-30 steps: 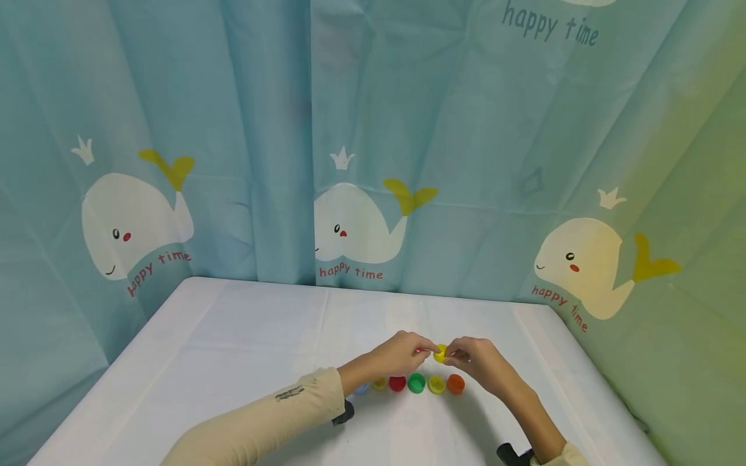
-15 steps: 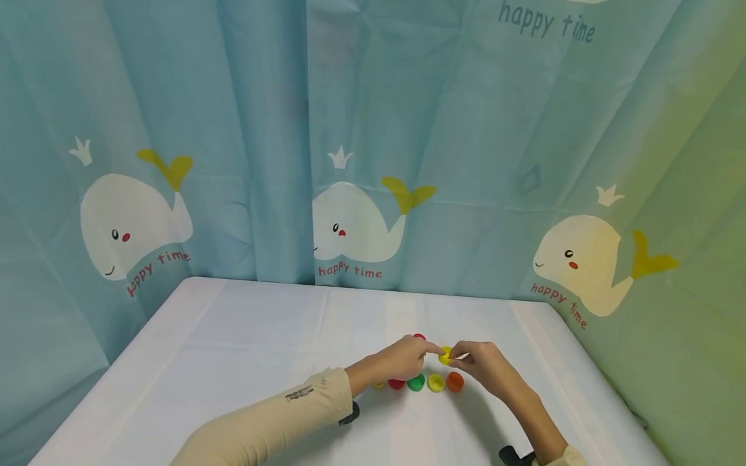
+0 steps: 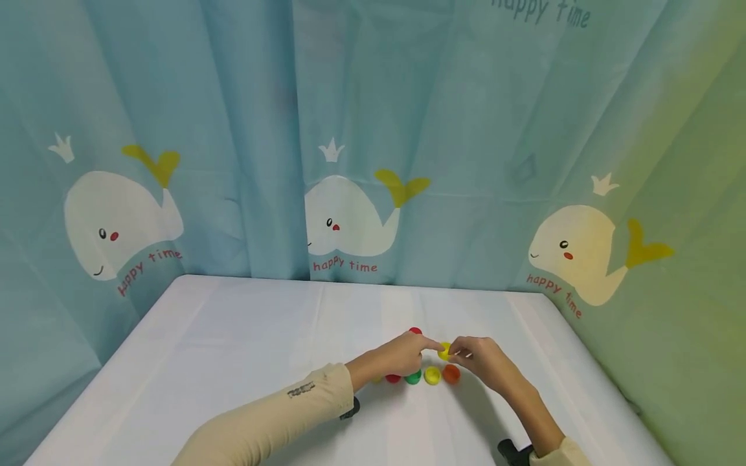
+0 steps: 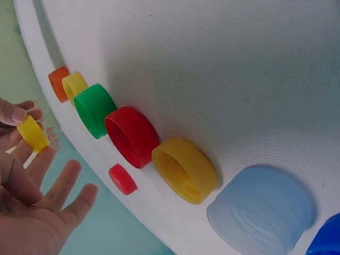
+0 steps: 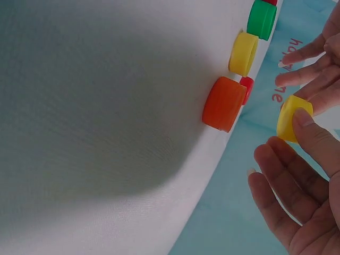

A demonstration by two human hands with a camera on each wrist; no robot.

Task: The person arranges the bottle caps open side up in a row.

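Note:
My right hand (image 3: pixel 484 364) pinches a yellow bottle cap (image 3: pixel 443 348) between thumb and fingers, raised above the table. From the other side my left hand (image 3: pixel 399 356) reaches over, its straight index finger right at that cap. In the left wrist view the other left fingers (image 4: pixel 68 183) are spread and hold nothing. The right wrist view shows the thumb (image 5: pixel 313 133) of my right hand lying on the cap's side, the lower fingers loosely bent. Below the hands runs a row of caps, with orange (image 3: pixel 451 373), yellow (image 3: pixel 432 375) and green (image 3: pixel 413 377) ones at its right end.
Further along the row come a red cap (image 4: pixel 132 137), a darker yellow cap (image 4: pixel 185 171), a pale blue cap (image 4: pixel 260 210) and a dark blue cap (image 4: pixel 326 239). Behind it lies a smaller red cap (image 4: pixel 122 179). A whale-print curtain (image 3: pixel 250 162) hangs behind the white table (image 3: pixel 233 336).
Both hands and the pinched yellow cap have shifted slightly right. The small red cap behind my left hand now shows above it. The head view has tilted down a little.

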